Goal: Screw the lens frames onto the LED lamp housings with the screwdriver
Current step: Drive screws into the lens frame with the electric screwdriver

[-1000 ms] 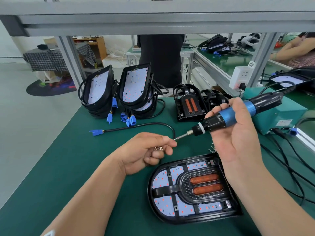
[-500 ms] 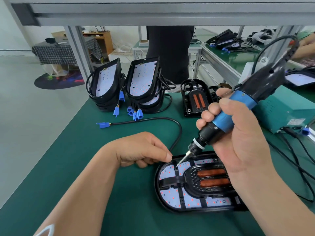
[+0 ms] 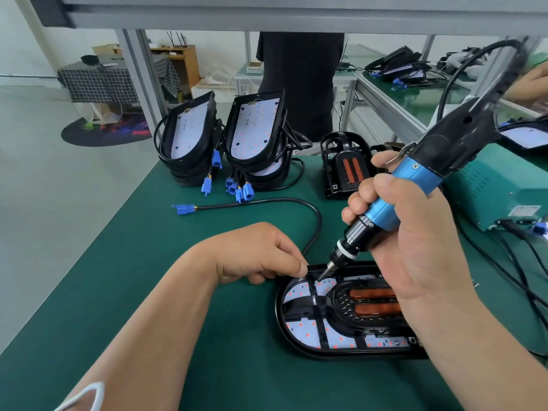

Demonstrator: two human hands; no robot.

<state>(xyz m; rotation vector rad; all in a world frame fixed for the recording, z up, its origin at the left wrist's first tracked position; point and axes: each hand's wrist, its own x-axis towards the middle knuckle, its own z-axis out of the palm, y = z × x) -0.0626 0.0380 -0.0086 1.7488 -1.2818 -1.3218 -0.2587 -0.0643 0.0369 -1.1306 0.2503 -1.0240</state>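
Over one housing [image 3: 305, 333], right hand [image 3: 415, 247] grips one screwdriver [image 3: 382, 210]; left hand [image 3: 258, 253] curled, hold unclear.

This is an electronics assembly workshop. Beyond the left hand [image 3: 255, 253], black oval lamp housings [image 3: 252, 134] stand stacked on a green-matted workbench [image 3: 118, 292]. More aluminium-framed benches [image 3: 394, 93] lie past the right hand [image 3: 415, 241].

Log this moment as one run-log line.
right hand: grips screwdriver | bit: down on lens frame, upper left | left hand: fingertips at housing rim beside bit
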